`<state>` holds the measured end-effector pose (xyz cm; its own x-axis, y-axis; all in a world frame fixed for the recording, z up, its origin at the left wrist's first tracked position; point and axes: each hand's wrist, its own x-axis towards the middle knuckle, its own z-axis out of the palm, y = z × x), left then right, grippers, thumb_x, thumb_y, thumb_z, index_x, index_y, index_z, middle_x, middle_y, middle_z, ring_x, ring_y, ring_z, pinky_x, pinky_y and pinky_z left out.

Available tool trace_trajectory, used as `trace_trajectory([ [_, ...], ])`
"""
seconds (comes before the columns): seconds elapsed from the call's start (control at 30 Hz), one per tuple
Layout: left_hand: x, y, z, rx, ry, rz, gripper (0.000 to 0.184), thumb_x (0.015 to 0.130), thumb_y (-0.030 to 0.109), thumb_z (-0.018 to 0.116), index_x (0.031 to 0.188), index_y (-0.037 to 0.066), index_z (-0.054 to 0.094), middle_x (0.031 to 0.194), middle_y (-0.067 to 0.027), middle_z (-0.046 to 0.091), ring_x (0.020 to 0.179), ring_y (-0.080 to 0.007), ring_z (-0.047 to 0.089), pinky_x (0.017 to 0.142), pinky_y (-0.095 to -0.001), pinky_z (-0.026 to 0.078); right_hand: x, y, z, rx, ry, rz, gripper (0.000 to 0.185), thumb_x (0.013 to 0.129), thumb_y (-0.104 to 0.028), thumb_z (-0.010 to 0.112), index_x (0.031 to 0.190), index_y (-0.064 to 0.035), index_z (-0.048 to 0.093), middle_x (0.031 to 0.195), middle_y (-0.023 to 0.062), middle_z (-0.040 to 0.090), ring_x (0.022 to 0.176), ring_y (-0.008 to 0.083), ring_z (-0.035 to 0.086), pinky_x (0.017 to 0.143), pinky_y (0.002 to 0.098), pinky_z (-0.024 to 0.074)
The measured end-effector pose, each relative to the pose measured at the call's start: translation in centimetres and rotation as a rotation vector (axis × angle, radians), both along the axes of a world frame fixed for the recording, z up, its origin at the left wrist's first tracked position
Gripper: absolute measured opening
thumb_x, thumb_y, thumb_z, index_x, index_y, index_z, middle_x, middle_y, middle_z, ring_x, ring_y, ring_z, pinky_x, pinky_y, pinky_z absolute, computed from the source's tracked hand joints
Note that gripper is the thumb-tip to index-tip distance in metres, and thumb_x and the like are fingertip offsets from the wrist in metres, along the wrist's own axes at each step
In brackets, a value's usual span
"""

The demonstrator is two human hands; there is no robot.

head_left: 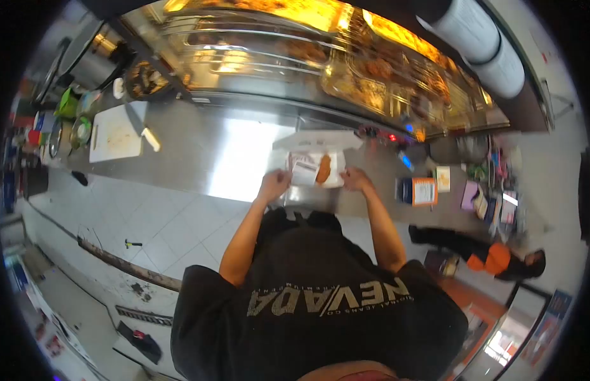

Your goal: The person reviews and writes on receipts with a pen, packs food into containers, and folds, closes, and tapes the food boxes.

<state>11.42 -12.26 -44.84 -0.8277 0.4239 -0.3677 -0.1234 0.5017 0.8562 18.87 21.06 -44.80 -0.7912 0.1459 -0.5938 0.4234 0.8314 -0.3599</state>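
Hands: your left hand [275, 185] is at the near left edge of a white box [337, 166], fingers bent and grasping that edge. Your right hand [356, 180] grasps the right edge opposite. Exact thumb placement on either side is too small to tell.

Location: the box sits in front of you at the near side of the steel counter [177, 149], below the heated cabinet [263, 63]. Its lid [320, 138] stands open on the far side. Inside, a browned fried piece [324, 169] lies on the right, just beside a pale paper [304, 171] with print on it; the print is unreadable from here.

Surroundings: cutting board [117, 136] and knife [141, 126] well to your left; an orange-and-white carton [424, 190] to your right.

Step in hand (judgement): you are steadying the open box by its two sides. The next move calls for even support on both edges, the base level, so the loose piece does not slide; pressing inward could buckle the thin walls.
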Motion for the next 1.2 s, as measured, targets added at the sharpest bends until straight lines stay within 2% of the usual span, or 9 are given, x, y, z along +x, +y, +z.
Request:
trace_trajectory([
  [0.1,0.3,3.5,0.9,0.061,-0.084,-0.075,0.045,0.098,0.041,0.062,0.089,-0.003,0.069,0.076,-0.0165,0.072,0.071,-0.0294,0.072,0.069,-0.0396,0.055,2.0,-1.5,7.6,0.456,0.322,-0.114,0.041,0.095,-0.037,0.064,0.1,0.0035,0.068,0.09,0.0245,0.071,0.085,0.0392,0.071,0.076,0.0512,0.0544],
  [0.2,1.0,5.6,1.0,0.094,-0.041,-0.077,0.046,0.099,0.04,0.061,0.088,-0.004,0.069,0.076,-0.0178,0.072,0.069,-0.0286,0.072,0.066,-0.0383,0.055,2.4,-4.7,10.4,0.148,0.507,-0.454,0.037,0.09,-0.035,0.067,0.101,0.0005,0.066,0.085,0.0227,0.071,0.084,0.0422,0.069,0.079,0.0534,0.0542],
  [0.3,1.1,6.7,1.1,-0.019,0.034,-0.1,0.042,0.096,0.036,0.067,0.091,-0.005,0.068,0.077,-0.0177,0.071,0.071,-0.0314,0.071,0.066,-0.04,0.054,3.2,-7.5,8.7,0.174,0.24,-0.35,0.029,0.091,-0.031,0.068,0.085,-0.0024,0.064,0.088,0.0191,0.071,0.085,0.0387,0.069,0.074,0.053,0.0527],
  [0.5,2.8,9.2,7.3,-0.166,0.512,-0.106,0.042,0.083,0.04,0.078,0.09,0.0,0.067,0.079,-0.0174,0.071,0.076,-0.0373,0.071,0.071,-0.0455,0.055,5.3,-8.8,8.4,0.137,0.547,-0.463,0.019,0.086,-0.026,0.07,0.087,-0.0076,0.063,0.08,0.0158,0.066,0.081,0.0384,0.065,0.075,0.051,0.0518],
  [0.7,1.9,12.3,7.6,-0.392,0.383,-0.248,0.09,0.07,0.035,0.086,0.141,-0.001,0.044,0.08,-0.0127,0.071,0.075,-0.038,0.07,0.068,-0.0489,0.055,10.7,-4.2,9.0,0.039,0.695,-0.727,0.019,0.083,-0.025,0.073,0.083,-0.0085,0.062,0.08,0.015,0.066,0.076,0.0349,0.065,0.069,0.0461,0.0503],
  [0.8,1.6,13.1,8.2,-0.532,0.567,-0.401,0.088,0.068,0.033,0.088,0.138,-0.001,0.047,0.08,-0.0112,0.071,0.074,-0.0387,0.07,0.068,-0.0494,0.055,11.9,-3.0,8.4,0.019,0.742,-0.809,0.022,0.083,-0.026,0.074,0.087,-0.0074,0.065,0.08,0.0144,0.068,0.075,0.0301,0.067,0.068,0.0425,0.052],
  [0.9,1.3,12.2,4.2,-0.457,0.763,-0.475,0.067,0.069,0.024,0.086,0.126,0.003,0.058,0.127,-0.0241,0.057,0.12,-0.0422,0.053,0.083,-0.0474,0.056,12.4,-1.6,8.5,-0.004,0.738,-0.808,0.022,0.084,-0.026,0.075,0.088,-0.0067,0.065,0.075,0.0125,0.068,0.067,0.0256,0.066,0.064,0.0385,0.0522],
  [1.07,-0.3,13.2,5.4,-0.476,0.636,-0.433,0.03,0.08,0.01,0.07,0.107,-0.001,0.067,0.121,-0.0247,0.056,0.109,-0.0405,0.055,0.085,-0.0486,0.055,11.0,-0.2,9.9,-0.229,0.689,-0.743,0.023,0.086,-0.025,0.075,0.087,-0.0042,0.063,0.075,0.0111,0.068,0.068,0.0222,0.067,0.063,0.0368,0.0522],
  [1.2,-1.5,12.3,2.7,-0.373,0.56,-0.639,0.044,0.077,0.017,0.079,0.116,0.002,0.065,0.119,-0.0231,0.056,0.111,-0.0397,0.055,0.094,-0.0475,0.051,9.7,0.1,7.6,-0.411,0.661,-0.629,0.026,0.086,-0.026,0.075,0.09,-0.0026,0.063,0.079,0.0106,0.07,0.071,0.0218,0.068,0.066,0.0372,0.0533],
])
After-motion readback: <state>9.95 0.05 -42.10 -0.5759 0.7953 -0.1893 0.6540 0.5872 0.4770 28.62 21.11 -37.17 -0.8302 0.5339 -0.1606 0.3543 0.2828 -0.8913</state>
